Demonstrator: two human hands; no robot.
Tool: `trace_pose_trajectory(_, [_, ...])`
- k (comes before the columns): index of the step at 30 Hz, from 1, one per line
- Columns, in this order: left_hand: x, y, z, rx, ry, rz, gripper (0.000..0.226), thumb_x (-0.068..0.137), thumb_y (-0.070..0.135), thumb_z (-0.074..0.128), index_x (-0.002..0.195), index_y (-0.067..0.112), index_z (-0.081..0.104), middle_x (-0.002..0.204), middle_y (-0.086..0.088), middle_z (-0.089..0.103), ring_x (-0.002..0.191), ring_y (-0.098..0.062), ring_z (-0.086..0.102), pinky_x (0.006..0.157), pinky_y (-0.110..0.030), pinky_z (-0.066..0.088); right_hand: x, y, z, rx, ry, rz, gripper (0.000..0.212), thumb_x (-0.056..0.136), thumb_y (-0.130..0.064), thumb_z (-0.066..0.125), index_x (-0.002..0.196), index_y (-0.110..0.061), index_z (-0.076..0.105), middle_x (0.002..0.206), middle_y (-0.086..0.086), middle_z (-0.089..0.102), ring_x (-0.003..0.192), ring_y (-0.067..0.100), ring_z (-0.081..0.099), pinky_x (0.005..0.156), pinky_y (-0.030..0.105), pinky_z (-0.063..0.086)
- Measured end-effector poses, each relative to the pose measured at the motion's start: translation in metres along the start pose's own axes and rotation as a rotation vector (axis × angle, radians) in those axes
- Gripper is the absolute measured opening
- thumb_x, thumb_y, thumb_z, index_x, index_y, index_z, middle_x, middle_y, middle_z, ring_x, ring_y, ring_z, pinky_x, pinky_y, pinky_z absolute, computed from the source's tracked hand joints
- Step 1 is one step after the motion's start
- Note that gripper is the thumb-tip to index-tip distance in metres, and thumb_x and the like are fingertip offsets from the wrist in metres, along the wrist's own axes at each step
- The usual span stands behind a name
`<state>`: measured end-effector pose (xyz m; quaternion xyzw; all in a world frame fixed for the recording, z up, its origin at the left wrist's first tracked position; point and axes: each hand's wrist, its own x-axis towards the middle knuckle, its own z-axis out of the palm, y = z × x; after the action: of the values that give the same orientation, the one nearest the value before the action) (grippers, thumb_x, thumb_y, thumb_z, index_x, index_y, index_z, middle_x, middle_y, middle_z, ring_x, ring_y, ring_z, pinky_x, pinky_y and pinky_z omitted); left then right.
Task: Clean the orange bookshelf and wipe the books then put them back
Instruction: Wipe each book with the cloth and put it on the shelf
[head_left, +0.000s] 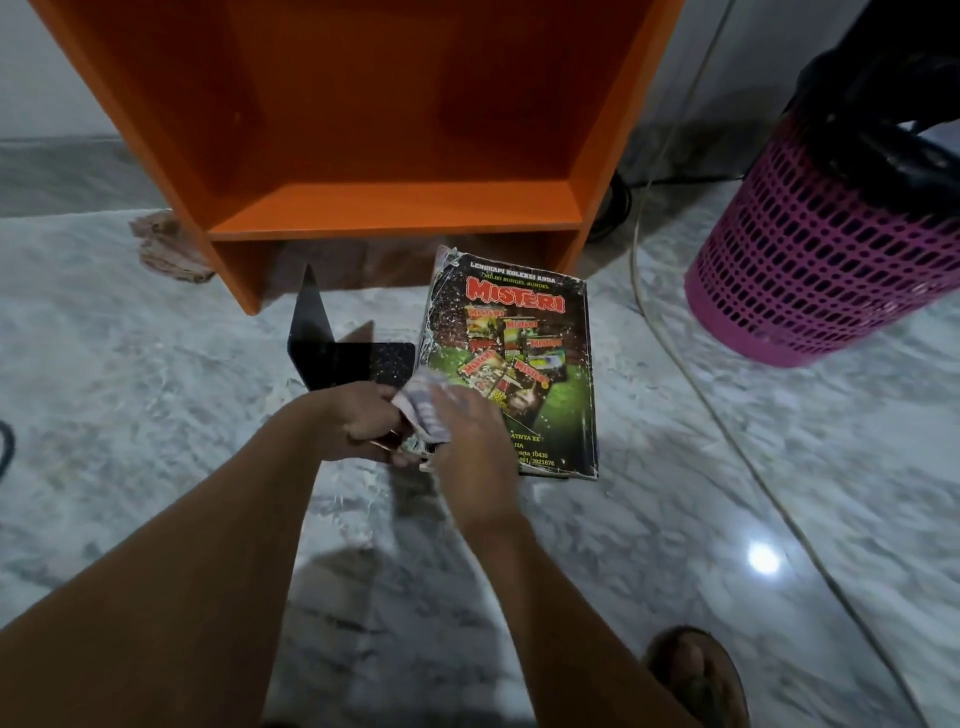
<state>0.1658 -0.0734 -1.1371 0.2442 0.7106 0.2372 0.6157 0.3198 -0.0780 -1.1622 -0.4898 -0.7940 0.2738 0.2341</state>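
The orange bookshelf (395, 208) stands on the marble floor with its visible compartment holding no books. In front of it lies a stack of worn books (524, 332), the top cover printed "MISTERI". My left hand (358, 421) grips the near left corner of the stack. My right hand (472, 441) presses a striped cloth (423, 402) against the lower left of the top cover; the cloth is blurred. A black metal bookend (332, 348) stands just left of the stack.
A pink mesh bin (810, 265) with a black bag stands at the right. A pale cable (691, 364) runs across the floor beside it. A crumpled brownish rag (166, 249) lies left of the shelf. My sandalled foot (696, 675) is at the bottom right.
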Motion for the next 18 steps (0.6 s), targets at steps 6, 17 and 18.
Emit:
trace_pose_trajectory(6, [-0.002,0.001,0.003,-0.043,-0.037,-0.012,0.022,0.097,-0.001,0.054,0.080,0.009,0.044,0.076,-0.010,0.050,0.083,-0.033,0.069,0.076,-0.041,0.056,0.028,0.068,-0.047,0.098,0.346,0.395,0.061,0.076,0.007,0.064,0.134,-0.011,0.057,0.125,0.016,0.059,0.101,0.032,0.056,0.072,0.030,0.044])
trace_pose_trajectory(17, [-0.005,-0.001,0.001,-0.045,-0.067,0.032,0.014,0.097,0.000,0.053,0.085,0.006,0.049,0.083,-0.012,0.055,0.072,-0.023,0.071,0.079,-0.042,0.058,0.042,0.006,-0.027,0.261,0.254,0.256,0.057,0.084,0.001,0.061,0.133,-0.026,0.049,0.124,0.003,0.056,0.092,0.020,0.063,0.068,0.034,0.060])
trace_pose_trajectory(18, [-0.005,-0.001,0.001,-0.032,-0.069,0.043,0.007,0.097,-0.003,0.052,0.092,0.003,0.053,0.090,-0.015,0.061,0.076,-0.025,0.071,0.078,-0.040,0.058,0.033,-0.005,-0.013,0.213,0.150,0.171,0.061,0.083,0.004,0.061,0.136,-0.025,0.050,0.129,0.004,0.055,0.103,0.021,0.060,0.080,0.038,0.059])
